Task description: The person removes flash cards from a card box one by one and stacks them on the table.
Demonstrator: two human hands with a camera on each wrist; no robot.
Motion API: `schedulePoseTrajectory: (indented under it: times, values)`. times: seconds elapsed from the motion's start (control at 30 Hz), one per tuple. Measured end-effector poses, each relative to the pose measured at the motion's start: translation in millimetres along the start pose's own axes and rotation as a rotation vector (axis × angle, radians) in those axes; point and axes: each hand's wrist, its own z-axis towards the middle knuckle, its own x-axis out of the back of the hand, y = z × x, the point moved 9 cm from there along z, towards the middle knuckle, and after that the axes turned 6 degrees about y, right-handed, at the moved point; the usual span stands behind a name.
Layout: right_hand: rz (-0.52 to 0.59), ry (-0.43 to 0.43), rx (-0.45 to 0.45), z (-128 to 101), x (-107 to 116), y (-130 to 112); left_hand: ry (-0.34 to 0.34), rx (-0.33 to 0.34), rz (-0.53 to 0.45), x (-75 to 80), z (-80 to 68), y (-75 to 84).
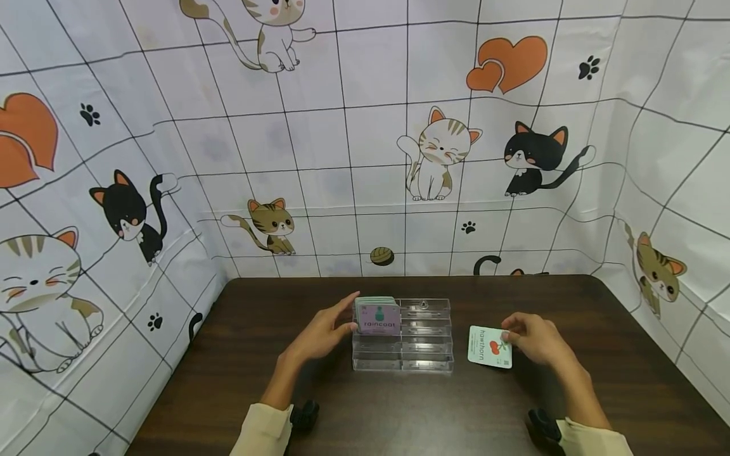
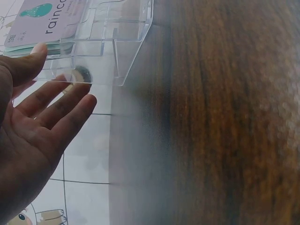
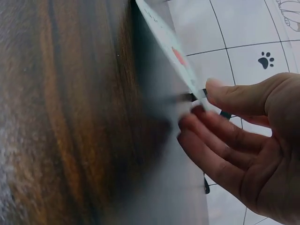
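Observation:
A clear plastic tiered card holder stands on the table. In its upper left part sits a stack of cards, with a purple "raincoat" card in front. My left hand is at the holder's left side, fingers loosely extended; in the left wrist view the thumb lies at the edge of the card stack. To the right of the holder, my right hand pinches a pale green "hawthorn" card with red fruit by one edge. The right wrist view shows that card tilted, gripped between thumb and fingers.
The dark wooden table has its far edge against a white grid-lined cloth printed with cats and hearts. More cloth hangs on both sides. Black bands circle both wrists.

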Motion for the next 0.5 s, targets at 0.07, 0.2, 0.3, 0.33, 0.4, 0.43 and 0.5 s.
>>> schedulePoseTrajectory:
  times: [0.07,0.2,0.3,0.33,0.4,0.43,0.5]
  values:
    - [-0.05,0.025,0.019,0.2,2.6,-2.1,-0.001,-0.001,-0.005,0.1,-0.4,-0.1]
    - [-0.071,0.044,0.034,0.8,5.6,-5.7,0.003,-0.006,0.001,1.3,0.1,-0.8]
    - [-0.057,0.039,0.043,0.4,6.1,-8.9,0.003,-0.009,0.01,1.5,0.4,-1.0]
    - [-0.052,0.038,0.047,0.2,6.2,-10.1,0.003,-0.01,0.014,1.5,0.4,-1.2]
    - [-0.039,0.037,0.053,-0.3,6.4,-12.7,0.003,-0.009,0.02,1.5,0.4,-1.6]
    - [-0.031,0.037,0.056,-0.5,6.4,-14.0,0.003,-0.008,0.022,1.5,0.4,-1.7]
    - [-0.018,0.037,0.059,-0.5,6.5,-16.5,0.007,-0.007,0.024,1.8,0.3,-1.9]
